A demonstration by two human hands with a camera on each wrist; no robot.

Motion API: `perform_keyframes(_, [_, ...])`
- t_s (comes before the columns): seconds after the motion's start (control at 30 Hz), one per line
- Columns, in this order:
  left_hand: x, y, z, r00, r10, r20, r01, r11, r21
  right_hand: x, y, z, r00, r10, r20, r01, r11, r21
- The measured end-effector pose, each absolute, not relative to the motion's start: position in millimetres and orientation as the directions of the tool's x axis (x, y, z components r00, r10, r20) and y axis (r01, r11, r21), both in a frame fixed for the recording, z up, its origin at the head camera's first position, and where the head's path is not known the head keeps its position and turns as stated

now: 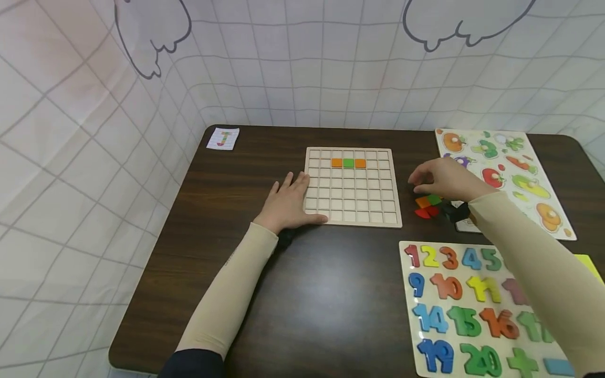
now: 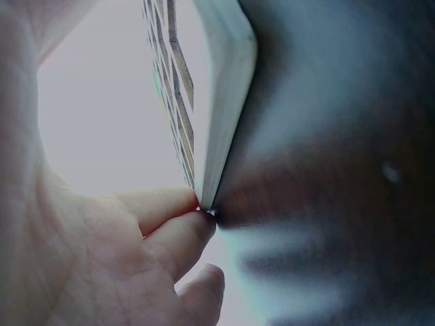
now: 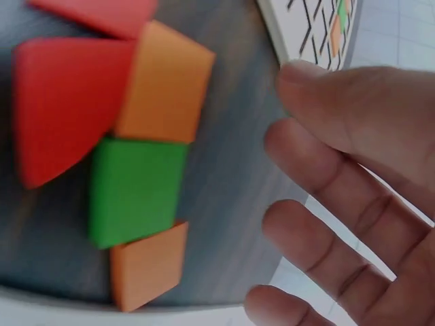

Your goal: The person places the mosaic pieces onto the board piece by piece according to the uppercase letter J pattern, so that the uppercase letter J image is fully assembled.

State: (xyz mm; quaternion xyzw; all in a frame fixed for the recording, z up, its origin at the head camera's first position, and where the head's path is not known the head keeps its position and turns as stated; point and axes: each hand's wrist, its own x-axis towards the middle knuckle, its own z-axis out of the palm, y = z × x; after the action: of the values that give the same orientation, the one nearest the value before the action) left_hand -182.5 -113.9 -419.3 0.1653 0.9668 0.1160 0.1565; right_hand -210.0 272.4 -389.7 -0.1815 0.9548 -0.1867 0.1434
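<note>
Left hand: spread, touching left edge of wooden grid board. Right hand: empty, relaxed, near coloured blocks, apart from board.

Dk bench. Left in view: red pc w/ curved edge against orange pc; 2nd red pc partly cut off. Green pc touches both orange pc & 2nd orange pc. R hand at right, fingers loosely bent. Grid board beyond thumb.
</note>
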Motion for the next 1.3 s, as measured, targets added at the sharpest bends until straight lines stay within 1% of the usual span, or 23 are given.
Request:
perform_keyframes(0.13, [-182.7,-115.1,-418.7,-0.896,0.353,-0.268,0.28,0.92,0.276,-202.7,276.5,-391.3,-0.885,-0.402,-0.234,-0.29,0.87,-0.398])
perform_keyframes(0.33, [-183.5,-116.2,-418.7,-0.899,0.35,-0.264,0.278,0.92,0.275,-196.9,279.7,-397.1,-0.88,-0.411,-0.237,-0.308,0.875,-0.374])
perform_keyframes(0.8, [-184.2,-116.3,-415.9,-0.899,0.352,-0.262,0.279,0.919,0.277,-197.0,273.7,-398.4,-0.901,-0.371,-0.226,-0.29,0.901,-0.322])
perform_keyframes(1.13, [-180.8,-116.3,-418.1,-0.898,0.353,-0.262,0.276,0.917,0.289,-196.3,272.6,-404.0,-0.903,-0.365,-0.227,-0.279,0.9,-0.336])
perform_keyframes(1.23, [-179.9,-115.2,-419.7,-0.896,0.357,-0.264,0.276,0.913,0.299,-196.0,271.5,-406.0,-0.91,-0.361,-0.203,-0.274,0.893,-0.357])
perform_keyframes(1.3, [-180.0,-114.6,-420.3,-0.897,0.359,-0.259,0.278,0.912,0.302,-197.4,268.9,-406.7,-0.917,-0.363,-0.165,-0.283,0.883,-0.374])
